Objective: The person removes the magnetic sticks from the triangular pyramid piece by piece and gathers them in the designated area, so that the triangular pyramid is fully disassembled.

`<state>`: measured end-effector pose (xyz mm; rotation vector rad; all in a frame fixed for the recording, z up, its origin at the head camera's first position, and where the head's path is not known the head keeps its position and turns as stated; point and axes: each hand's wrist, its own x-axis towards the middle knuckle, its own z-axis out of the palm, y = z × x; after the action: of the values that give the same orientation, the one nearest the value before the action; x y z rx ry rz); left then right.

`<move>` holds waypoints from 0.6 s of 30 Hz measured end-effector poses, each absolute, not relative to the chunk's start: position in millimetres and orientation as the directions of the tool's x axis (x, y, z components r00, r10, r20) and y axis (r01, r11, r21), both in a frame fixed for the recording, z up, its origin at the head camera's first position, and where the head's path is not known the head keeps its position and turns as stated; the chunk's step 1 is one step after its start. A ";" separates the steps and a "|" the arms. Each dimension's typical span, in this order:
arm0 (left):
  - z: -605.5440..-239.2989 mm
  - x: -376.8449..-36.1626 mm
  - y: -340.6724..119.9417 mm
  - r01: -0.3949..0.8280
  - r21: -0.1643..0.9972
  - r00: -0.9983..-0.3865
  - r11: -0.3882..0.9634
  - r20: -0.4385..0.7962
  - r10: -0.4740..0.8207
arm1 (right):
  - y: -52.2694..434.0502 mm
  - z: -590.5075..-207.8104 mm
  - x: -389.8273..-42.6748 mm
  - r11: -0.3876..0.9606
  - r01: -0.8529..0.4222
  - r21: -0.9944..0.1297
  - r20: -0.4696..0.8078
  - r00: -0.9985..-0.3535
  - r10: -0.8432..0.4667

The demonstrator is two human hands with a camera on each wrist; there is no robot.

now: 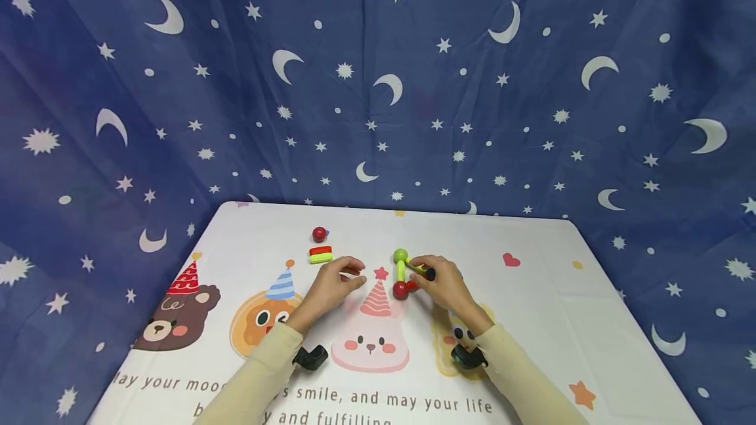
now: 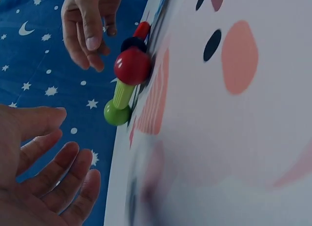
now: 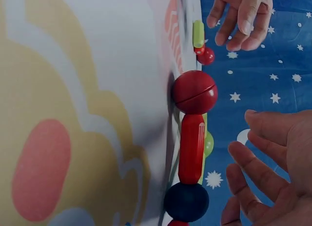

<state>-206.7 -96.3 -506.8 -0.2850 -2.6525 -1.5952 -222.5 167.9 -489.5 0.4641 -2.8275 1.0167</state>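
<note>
Head view, centre frame: right hand [image 1: 444, 284] hovers relaxed over the joined rod-and-ball figure [image 1: 405, 274]; left hand [image 1: 332, 284] spread, empty; red ball [image 1: 319, 234] and stacked rods [image 1: 321, 254] upper left, seemingly unattached.

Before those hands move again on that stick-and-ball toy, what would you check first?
1. Left hand free: ok, open, holding nothing.
2. Right hand free: ok by the wrist views, fingers relaxed beside the toy.
3. Toy flat on the mat: ok.
4. Red ball joined to red stick: ok, touching.
5. Spare sticks and spare ball in reach: ok, likely.
6. Other joints firm: cannot tell.
</note>
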 end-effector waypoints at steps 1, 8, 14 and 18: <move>-507.5 -207.8 -93.8 0.173 0.874 -0.982 0.454 0.120 0.144 | 167.9 -489.7 -223.5 0.733 -0.317 -0.602 0.192 -0.948 -0.252; -516.7 -206.9 -77.0 0.184 0.880 -0.970 0.439 0.090 0.227 | 169.3 -497.9 -223.2 0.730 -0.332 -0.598 0.180 -0.942 -0.282; -519.7 -208.8 -65.4 0.195 0.895 -0.961 0.401 0.094 0.258 | 171.1 -500.9 -222.1 0.736 -0.356 -0.575 0.206 -0.935 -0.290; -520.9 -210.6 -58.2 0.188 0.888 -0.960 0.419 0.076 0.271 | 172.5 -500.1 -223.8 0.760 -0.353 -0.545 0.199 -0.935 -0.292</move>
<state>-210.6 -58.2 -520.9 -0.4399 -2.7116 -1.6813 -223.8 172.5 -500.1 0.5245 -2.8514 0.9145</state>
